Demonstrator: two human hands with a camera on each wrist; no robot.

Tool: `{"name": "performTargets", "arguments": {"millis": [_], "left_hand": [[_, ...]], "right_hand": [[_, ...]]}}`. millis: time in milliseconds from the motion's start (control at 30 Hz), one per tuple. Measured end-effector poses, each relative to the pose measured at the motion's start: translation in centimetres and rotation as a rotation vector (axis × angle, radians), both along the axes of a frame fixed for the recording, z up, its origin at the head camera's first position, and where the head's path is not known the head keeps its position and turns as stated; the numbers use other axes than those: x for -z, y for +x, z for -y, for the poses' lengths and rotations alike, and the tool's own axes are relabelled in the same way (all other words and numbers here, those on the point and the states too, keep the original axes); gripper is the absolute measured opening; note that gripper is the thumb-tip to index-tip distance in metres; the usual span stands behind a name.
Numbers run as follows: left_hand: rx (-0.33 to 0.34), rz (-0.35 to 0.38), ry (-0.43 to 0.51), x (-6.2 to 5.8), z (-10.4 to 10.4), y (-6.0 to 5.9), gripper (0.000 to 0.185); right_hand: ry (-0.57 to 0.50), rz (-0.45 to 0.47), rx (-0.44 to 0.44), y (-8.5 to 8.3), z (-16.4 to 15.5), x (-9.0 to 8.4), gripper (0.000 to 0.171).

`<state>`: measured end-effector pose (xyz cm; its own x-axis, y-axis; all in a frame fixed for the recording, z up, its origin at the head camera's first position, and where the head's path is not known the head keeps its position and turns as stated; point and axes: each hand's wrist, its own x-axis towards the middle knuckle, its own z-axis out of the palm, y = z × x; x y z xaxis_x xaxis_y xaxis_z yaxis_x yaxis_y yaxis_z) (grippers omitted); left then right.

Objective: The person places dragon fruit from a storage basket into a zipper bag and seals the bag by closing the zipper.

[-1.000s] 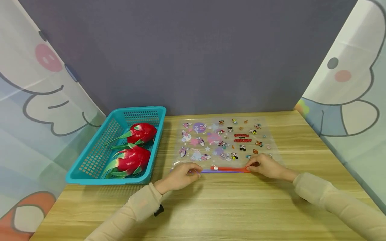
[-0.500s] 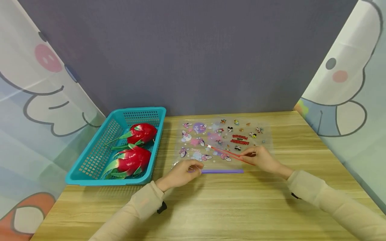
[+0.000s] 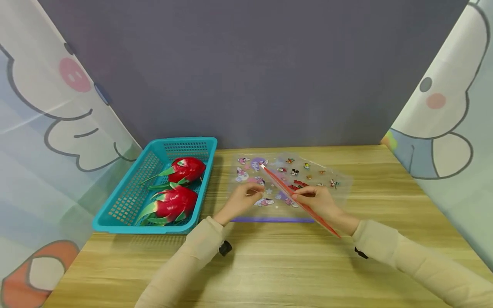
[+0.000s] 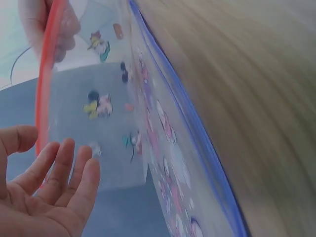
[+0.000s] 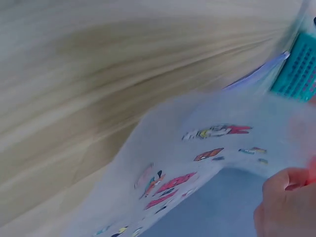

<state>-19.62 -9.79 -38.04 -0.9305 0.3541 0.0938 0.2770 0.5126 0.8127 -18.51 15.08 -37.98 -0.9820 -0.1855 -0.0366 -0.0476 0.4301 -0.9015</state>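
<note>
A clear zip bag [image 3: 326, 174] with a red zip edge [image 3: 279, 182] and small cartoon prints is raised at a slant. My right hand [image 3: 316, 204] pinches the red edge near its middle. Beneath lies a second clear bag [image 3: 246, 169] with pink and purple prints, flat on the table, its purple zip edge [image 3: 277, 220] towards me. My left hand [image 3: 240, 202] hovers over this lower bag, holding nothing. In the left wrist view that hand's fingers [image 4: 64, 170] are loosely bent beside the red edge; whether they touch it I cannot tell.
At the left of the wooden table [image 3: 308, 265] stands a turquoise perforated basket [image 3: 152, 230]. Two red dragon fruits, one farther back [image 3: 187, 169] and one nearer [image 3: 179, 203], lie in it. A grey panel [image 3: 254, 77] borders the table's back.
My right hand has lifted the red-edged bag off the purple-edged one and swung it to a slant, moving left. My left hand has let go of the purple edge and moved forward.
</note>
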Motion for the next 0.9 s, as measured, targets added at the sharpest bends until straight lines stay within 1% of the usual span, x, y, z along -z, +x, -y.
{"name": "performTargets", "arguments": {"millis": [67,167,300,367,467,567,667,733,800,900], "left_hand": [[0.007,0.021,0.007,0.1,-0.6,-0.3,0.029],[0.019,0.026,0.028,-0.1,-1.4,-0.5,0.032],[0.007,0.026,0.059,-0.4,-2.0,-0.6,0.033],[-0.004,0.041,0.081,-0.5,-2.1,-0.6,0.033],[-0.012,0.082,0.124,-0.5,-2.3,-0.5,0.034],[-0.027,0.104,0.155,-0.4,-2.5,-0.4,0.035],[-0.043,0.108,0.183,-0.3,-2.6,-0.4,0.035],[-0.052,0.114,0.222,-0.2,-2.7,-0.6,0.034],[-0.060,0.123,0.289,-0.1,-2.8,-0.8,0.032],[-0.099,0.129,0.351,-0.2,-3.0,-1.2,0.029]], "right_hand": [[-0.022,0.005,0.012,0.1,0.8,-0.2,0.031],[-0.060,0.007,0.028,0.2,1.9,-0.4,0.030],[-0.120,0.007,0.027,0.4,3.2,-0.6,0.028],[-0.145,0.010,0.028,0.4,3.6,-0.5,0.027],[-0.142,0.000,0.022,0.3,3.9,-0.5,0.026],[-0.129,-0.001,0.011,0.2,3.9,-0.4,0.025],[-0.131,0.008,-0.009,0.1,4.0,-0.5,0.024],[-0.139,0.017,-0.006,-0.1,4.1,-0.7,0.024],[-0.145,0.009,-0.011,-0.3,4.2,-0.9,0.025],[-0.149,-0.010,-0.016,-0.6,4.3,-1.2,0.026]]}}
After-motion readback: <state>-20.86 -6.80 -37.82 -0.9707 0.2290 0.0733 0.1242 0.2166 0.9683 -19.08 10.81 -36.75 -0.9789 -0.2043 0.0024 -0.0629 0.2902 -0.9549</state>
